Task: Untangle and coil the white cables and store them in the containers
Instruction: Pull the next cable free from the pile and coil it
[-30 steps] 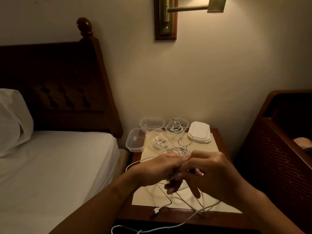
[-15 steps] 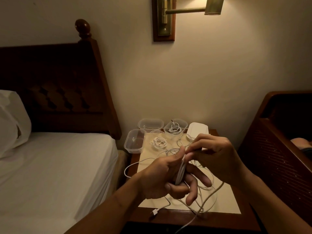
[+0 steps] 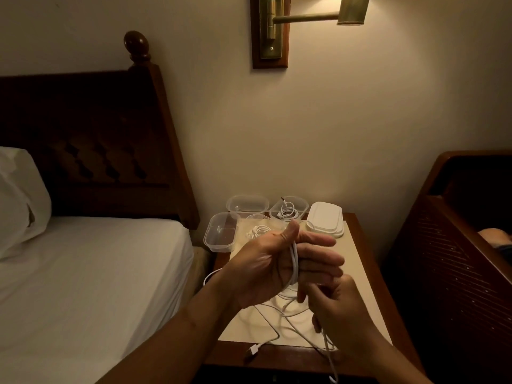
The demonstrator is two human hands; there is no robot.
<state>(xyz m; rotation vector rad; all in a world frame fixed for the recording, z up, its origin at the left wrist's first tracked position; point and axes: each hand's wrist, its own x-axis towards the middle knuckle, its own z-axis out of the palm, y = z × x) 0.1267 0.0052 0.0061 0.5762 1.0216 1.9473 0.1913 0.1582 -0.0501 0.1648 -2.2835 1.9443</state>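
Nightstand (image 3: pixel 291 356) | rear-right container (image 3: pixel 302 205): coiled cable (image 3: pixel 286 212) | left grip (image 3: pixel 266 270), right grip (image 3: pixel 340 309) clasp loose cable (image 3: pixel 294 261)

Nightstand (image 3: pixel 363 261) hemmed in: bed (image 3: pixel 97 273) close left, dark wooden frame (image 3: pixel 443 259) close right, wall (image 3: pixel 360 134) far. Far edge packed with clear containers (image 3: pixel 221 234) and lid stack (image 3: pixel 325 220). Left hand (image 3: pixel 263 267) and right hand (image 3: pixel 343 309), both gripping white cable (image 3: pixel 295 261), fill air over middle. Slack loops (image 3: pixel 288 315) litter near half. Bare strip along right edge; open air above.
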